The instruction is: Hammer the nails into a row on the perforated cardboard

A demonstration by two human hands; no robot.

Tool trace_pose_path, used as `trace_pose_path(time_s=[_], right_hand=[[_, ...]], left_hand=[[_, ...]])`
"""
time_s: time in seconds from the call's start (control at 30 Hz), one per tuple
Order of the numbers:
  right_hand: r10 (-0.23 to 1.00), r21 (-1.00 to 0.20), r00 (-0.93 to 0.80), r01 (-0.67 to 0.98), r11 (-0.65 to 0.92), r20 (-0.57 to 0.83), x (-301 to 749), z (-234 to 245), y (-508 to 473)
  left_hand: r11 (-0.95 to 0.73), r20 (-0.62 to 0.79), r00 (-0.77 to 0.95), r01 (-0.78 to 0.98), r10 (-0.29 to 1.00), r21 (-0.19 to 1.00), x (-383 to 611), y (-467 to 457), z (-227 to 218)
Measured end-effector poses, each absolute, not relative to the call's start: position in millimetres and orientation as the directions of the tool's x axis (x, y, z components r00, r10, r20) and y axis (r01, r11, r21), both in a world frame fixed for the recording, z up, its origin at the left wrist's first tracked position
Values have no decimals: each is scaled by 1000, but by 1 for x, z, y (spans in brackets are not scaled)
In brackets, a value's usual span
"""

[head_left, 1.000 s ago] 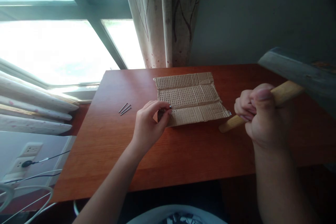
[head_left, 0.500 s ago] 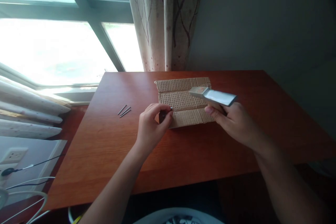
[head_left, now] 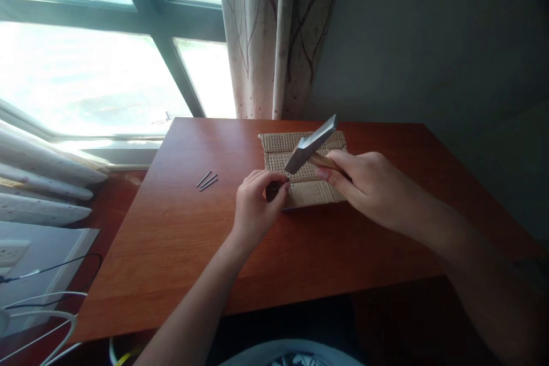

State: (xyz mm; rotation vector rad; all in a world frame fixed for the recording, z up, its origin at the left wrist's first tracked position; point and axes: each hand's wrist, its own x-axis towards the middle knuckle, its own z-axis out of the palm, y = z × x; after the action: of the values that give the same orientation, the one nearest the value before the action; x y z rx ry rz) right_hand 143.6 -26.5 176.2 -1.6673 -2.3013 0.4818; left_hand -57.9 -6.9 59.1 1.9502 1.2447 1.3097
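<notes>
Cardboard (head_left: 315, 191) near far table edge (head_left: 295, 124)

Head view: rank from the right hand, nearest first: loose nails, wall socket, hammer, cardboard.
From the right hand:
1. Hammer: gripped by its handle.
2. Cardboard: just to the hand's left, partly behind the hammer in this view.
3. Loose nails: farther left, lying on the table.
4. Wall socket: at the picture's far left edge, off the table.

Cardboard (head_left: 315, 193) on table (head_left: 326, 251), nails (head_left: 209, 185) left of cardboard, hammer (head_left: 309, 146) over cardboard, curtain (head_left: 257, 40) behind table
</notes>
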Motion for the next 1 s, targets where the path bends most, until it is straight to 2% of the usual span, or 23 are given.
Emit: trace_pose_path(time_s=[0.23,0.6,0.87,1.0], right_hand=[[953,-399,-294,884,244,-69,143,170,-28],[950,-423,-305,871,250,-66,144,172,-29],[948,-446,-314,857,257,-59,146,169,-29],[952,-442,-301,863,244,-63,147,169,-29]], left_hand=[[-468,460,127,422,879,777,-58,-8,57],[-465,447,152,444,882,766,-58,-8,63],[-495,423,267,573,866,653,-62,-1,77],[-537,460,287,555,841,635,-63,1,74]])
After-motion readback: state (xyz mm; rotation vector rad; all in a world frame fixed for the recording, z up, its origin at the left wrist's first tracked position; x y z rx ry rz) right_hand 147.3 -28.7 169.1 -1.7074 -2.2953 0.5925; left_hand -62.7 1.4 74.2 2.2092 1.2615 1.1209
